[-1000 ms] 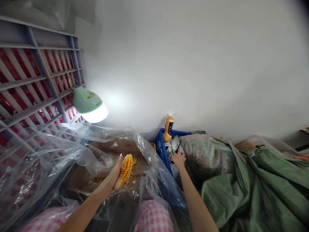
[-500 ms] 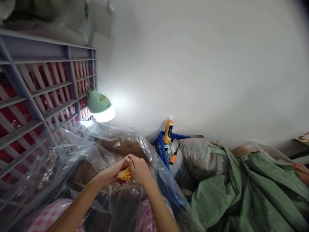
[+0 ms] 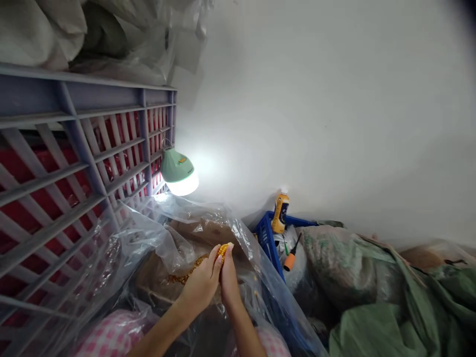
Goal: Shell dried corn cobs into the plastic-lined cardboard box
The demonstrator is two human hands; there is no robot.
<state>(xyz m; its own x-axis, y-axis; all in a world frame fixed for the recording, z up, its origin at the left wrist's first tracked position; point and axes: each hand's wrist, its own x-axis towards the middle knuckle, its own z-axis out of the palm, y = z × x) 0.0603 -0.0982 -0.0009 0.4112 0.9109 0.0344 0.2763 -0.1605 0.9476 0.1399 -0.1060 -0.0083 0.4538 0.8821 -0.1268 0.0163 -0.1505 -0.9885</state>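
Observation:
Both my hands are wrapped round one yellow corn cob [image 3: 222, 249], of which only the tip shows above my fingers. My left hand [image 3: 201, 285] grips it from the left and my right hand [image 3: 229, 277] presses against it from the right. They hold it over a cardboard box [image 3: 208, 233] lined with clear plastic sheeting [image 3: 148, 238]. Loose yellow kernels [image 3: 186, 272] lie inside the box just left of my hands.
A grey slatted crate [image 3: 74, 163] with red contents stands at the left; a lit green lamp [image 3: 179, 172] hangs from it. To the right are a blue crate [image 3: 266, 235] with a yellow bottle [image 3: 280, 212], an orange-handled tool [image 3: 290, 258], and green sacks [image 3: 390, 307].
My right hand left the blue crate and joined my left hand on the corn cob. The cob now stands more upright, mostly covered by my fingers. The view swung left.

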